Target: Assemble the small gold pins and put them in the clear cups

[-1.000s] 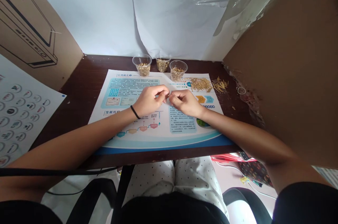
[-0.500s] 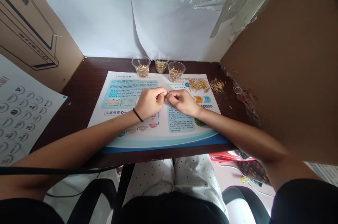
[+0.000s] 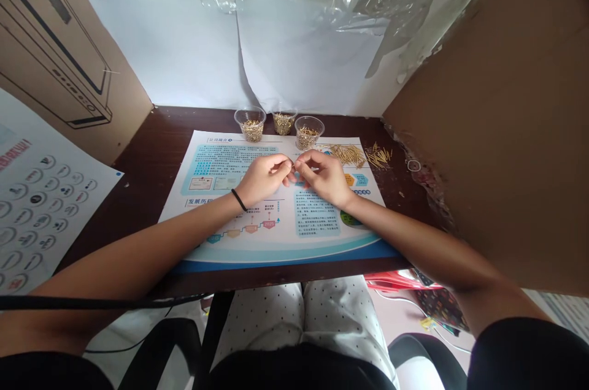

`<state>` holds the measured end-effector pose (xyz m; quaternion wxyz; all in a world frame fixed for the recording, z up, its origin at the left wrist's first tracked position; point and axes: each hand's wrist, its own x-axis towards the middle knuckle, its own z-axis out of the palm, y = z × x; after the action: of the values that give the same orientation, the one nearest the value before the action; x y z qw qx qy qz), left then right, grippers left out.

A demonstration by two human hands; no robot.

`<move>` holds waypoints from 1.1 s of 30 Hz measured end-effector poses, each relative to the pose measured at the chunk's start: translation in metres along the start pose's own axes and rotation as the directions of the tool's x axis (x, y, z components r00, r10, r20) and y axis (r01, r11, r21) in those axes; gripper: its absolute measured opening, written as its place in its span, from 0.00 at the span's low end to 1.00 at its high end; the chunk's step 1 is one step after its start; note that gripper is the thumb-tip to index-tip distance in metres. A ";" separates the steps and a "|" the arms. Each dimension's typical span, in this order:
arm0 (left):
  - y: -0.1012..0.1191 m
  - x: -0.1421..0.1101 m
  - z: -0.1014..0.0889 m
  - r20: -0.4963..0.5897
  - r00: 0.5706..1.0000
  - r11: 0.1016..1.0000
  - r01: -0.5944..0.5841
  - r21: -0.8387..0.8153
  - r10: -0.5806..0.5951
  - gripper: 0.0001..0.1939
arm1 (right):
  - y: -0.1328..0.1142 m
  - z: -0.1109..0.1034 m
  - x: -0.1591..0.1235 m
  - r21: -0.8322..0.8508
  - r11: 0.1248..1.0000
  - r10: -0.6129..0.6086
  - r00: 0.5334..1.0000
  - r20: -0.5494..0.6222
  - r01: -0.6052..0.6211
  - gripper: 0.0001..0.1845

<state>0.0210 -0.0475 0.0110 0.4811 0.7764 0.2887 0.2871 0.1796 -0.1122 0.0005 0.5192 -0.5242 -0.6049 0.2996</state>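
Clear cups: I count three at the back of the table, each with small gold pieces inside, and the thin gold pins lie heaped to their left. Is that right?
The side is wrong: the thin gold pins lie heaped to the right of the three clear cups, as the head view shows. The rest holds.

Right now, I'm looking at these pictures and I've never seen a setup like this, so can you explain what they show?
There's no machine here: a person works bare-handed, and a head-worn camera takes every picture, looking forward and down. On the dark table lies a printed sheet. Beyond the hands stand three clear cups of small gold-coloured pieces. Thin gold-coloured sticks lie to the right. The left hand and right hand meet, fingertips pinched; anything between them is too small to identify.
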 end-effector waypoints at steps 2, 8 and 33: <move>-0.002 0.000 0.000 -0.031 0.999 0.999 -0.013 0.032 0.014 0.08 | 0.002 -0.002 0.002 -0.082 0.996 -0.050 0.998 -0.042 0.046 0.11; -0.005 -0.001 0.003 -0.145 0.964 0.934 -0.167 0.317 0.222 0.18 | 0.002 -0.004 0.004 -0.279 0.957 -0.092 0.996 -0.020 0.083 0.09; -0.005 0.001 0.001 0.007 0.993 0.925 -0.113 0.362 0.119 0.37 | 0.003 -0.013 0.022 -0.009 0.983 0.177 0.941 0.289 -0.182 0.13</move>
<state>0.0214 -0.0454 0.0067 0.3102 0.8651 0.2938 0.2629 0.1953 -0.0928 0.0082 0.4006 -0.5230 -0.6212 0.4245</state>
